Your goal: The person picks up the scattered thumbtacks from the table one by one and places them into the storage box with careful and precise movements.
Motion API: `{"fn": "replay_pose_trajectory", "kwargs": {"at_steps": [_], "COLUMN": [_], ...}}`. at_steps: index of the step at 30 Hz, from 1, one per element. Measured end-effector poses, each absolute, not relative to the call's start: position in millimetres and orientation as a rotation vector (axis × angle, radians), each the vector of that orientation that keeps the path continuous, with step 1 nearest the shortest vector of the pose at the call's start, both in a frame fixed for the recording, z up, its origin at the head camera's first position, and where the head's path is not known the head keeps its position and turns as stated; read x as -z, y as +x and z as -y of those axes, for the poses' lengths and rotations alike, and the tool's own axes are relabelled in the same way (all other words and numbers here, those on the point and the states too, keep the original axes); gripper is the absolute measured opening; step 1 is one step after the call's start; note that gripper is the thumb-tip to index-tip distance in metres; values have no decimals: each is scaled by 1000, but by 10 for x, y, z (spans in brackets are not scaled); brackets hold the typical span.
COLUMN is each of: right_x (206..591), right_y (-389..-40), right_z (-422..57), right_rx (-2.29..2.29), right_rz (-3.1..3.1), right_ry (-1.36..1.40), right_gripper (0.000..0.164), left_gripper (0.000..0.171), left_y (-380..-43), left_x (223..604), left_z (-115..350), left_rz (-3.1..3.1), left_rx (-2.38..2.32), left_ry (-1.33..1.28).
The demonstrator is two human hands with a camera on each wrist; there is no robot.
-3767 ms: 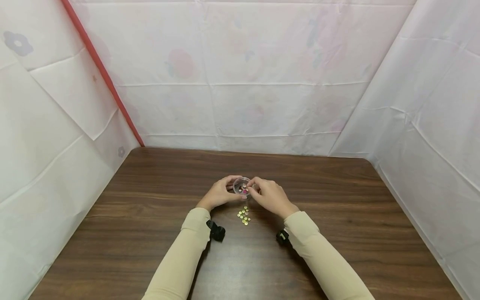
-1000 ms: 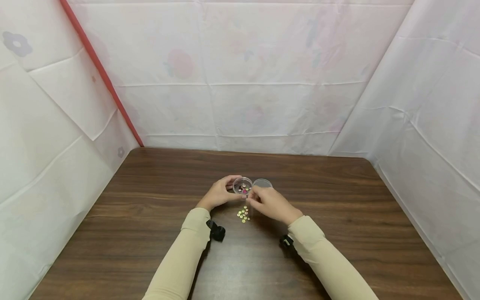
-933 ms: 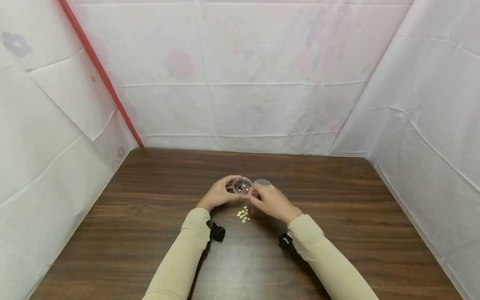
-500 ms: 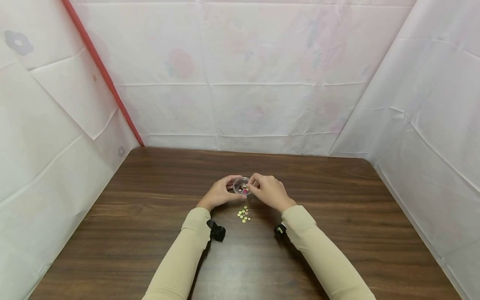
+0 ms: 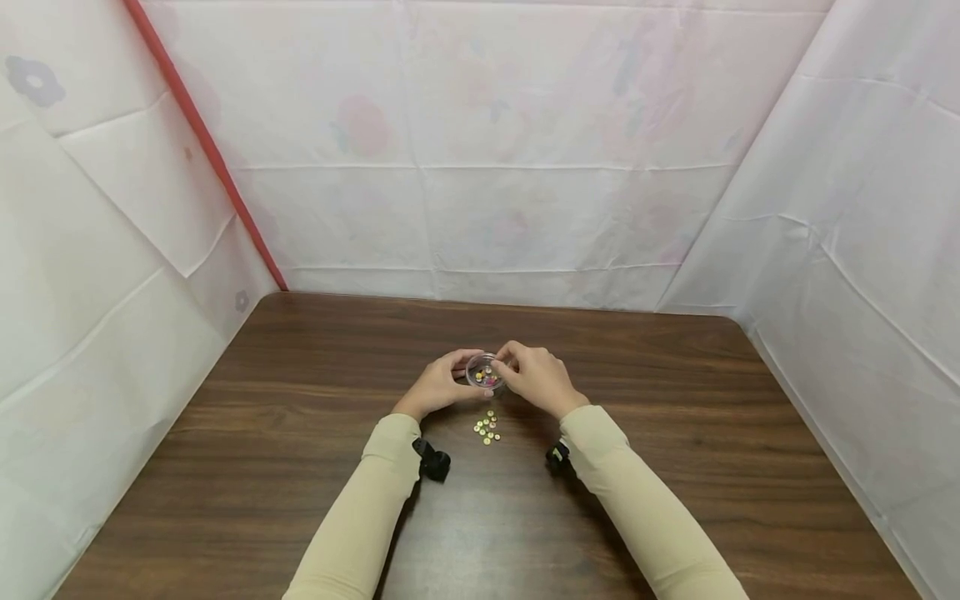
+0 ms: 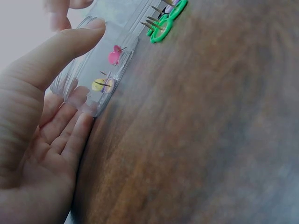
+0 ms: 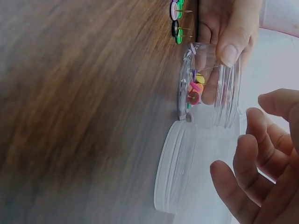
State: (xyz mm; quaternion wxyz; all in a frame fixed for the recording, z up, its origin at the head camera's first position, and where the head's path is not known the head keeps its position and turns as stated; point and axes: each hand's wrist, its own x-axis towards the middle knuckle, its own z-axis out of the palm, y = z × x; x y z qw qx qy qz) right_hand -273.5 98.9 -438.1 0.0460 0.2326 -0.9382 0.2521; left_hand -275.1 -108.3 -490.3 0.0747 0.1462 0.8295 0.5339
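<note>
A small clear plastic jar (image 5: 483,372) stands on the table with its mouth up. My left hand (image 5: 438,387) grips it, thumb on the near side and fingers round the far side. Several coloured thumbtacks (image 7: 196,88), pink, yellow and orange among them, lie inside on the bottom. My right hand (image 5: 536,379) hovers at the jar's right rim. In the right wrist view its fingers are loosely bent and apart, with nothing visible between them. Nearer the person, a group of loose thumbtacks (image 5: 486,427) lies on the table, points up in the left wrist view.
Beside the jar lies its clear round lid (image 7: 175,165), hidden by the right hand in the head view. The brown wooden table (image 5: 300,500) meets pale patterned cloth (image 5: 480,167) at the back and sides.
My right hand has moved from the near side of the jar up to its right rim. A yellow thumbtack now shows inside the jar. The left hand keeps its grip, unmoved.
</note>
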Motion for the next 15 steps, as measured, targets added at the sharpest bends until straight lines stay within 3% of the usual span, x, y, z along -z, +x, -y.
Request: {"fn": "replay_pose_trajectory", "kwargs": {"at_steps": [8,15], "right_x": [4380,4426], "right_y": [-2624,-2499], "right_z": [-1042,-1054], "right_rx": [-844,-918], "right_rz": [2853,2763], "right_ry": [854,1279], "right_gripper": [10,6], "left_gripper": [71,69], "left_y": [-2757,-2770], "left_x": [4892,4890], "left_z": [1086,1086], "left_rz": [-2506,-2491], "left_rx": [-1578,-1608], "left_ry": [430,466]}}
